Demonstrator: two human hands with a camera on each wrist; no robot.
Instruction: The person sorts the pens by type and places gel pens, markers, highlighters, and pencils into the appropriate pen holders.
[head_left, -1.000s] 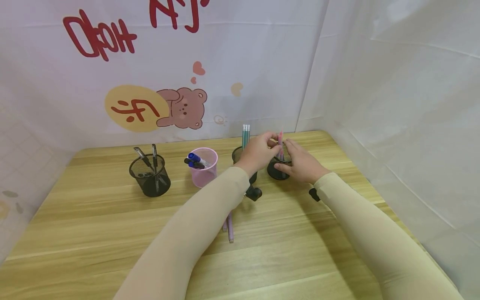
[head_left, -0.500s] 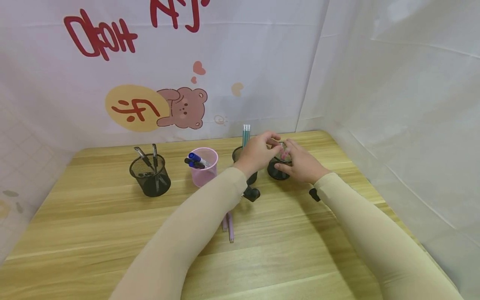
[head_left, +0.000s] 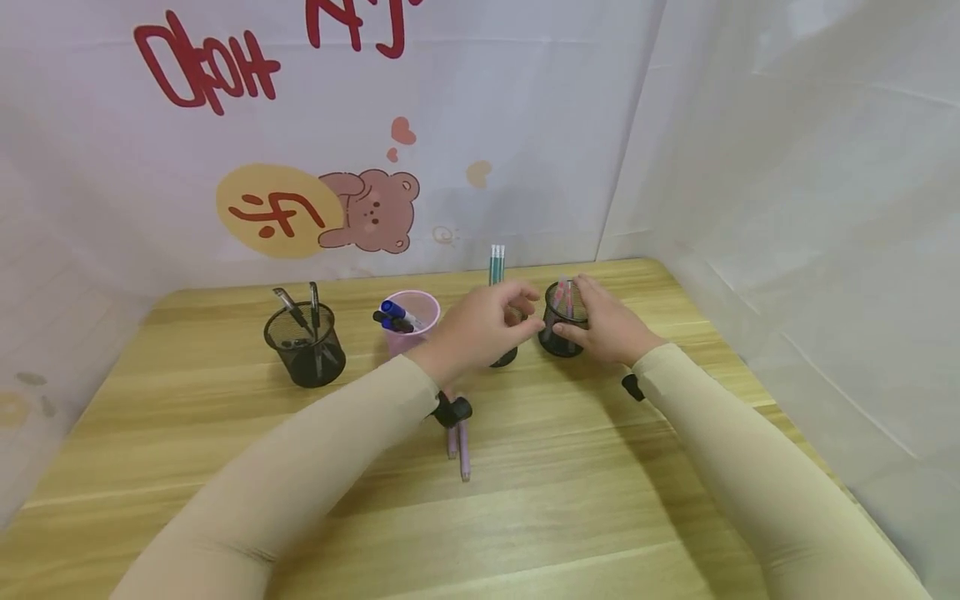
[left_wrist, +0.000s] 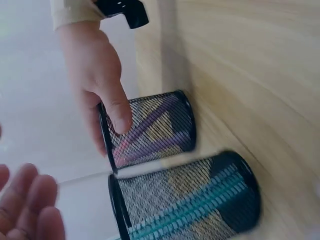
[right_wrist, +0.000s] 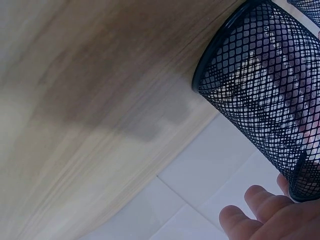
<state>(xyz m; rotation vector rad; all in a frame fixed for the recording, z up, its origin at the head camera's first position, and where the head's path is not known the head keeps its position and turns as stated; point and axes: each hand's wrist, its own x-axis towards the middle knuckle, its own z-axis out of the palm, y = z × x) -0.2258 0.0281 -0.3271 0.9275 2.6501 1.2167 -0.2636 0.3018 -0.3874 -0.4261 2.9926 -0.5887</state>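
Note:
In the head view my right hand [head_left: 611, 325] holds the rightmost black mesh pen cup [head_left: 561, 342] by its rim. The left wrist view shows the right thumb on the cup's outer wall and fingers on the far side. Two pink-purple pens [left_wrist: 155, 117] lean inside that cup. My left hand [head_left: 483, 325] is in the air left of it, fingers loosely curled with nothing between them. Behind the left hand stands another black mesh cup [left_wrist: 165, 192] with teal pencils [head_left: 497, 265], partly hidden in the head view.
Two purple pens [head_left: 464, 454] lie on the wooden table [head_left: 555, 517], partly under the left wrist's black camera [head_left: 453, 411]. A pink cup [head_left: 431, 308] holds markers [head_left: 397, 315]. Farther left stands a black mesh cup [head_left: 311, 362] with black pens [head_left: 315, 308]. White sheeting [head_left: 540, 125] rises behind.
The pink-purple pen at my left fingers has dropped into the right cup. My left hand has drawn back leftward, away from the cup. The right hand stays on the cup.

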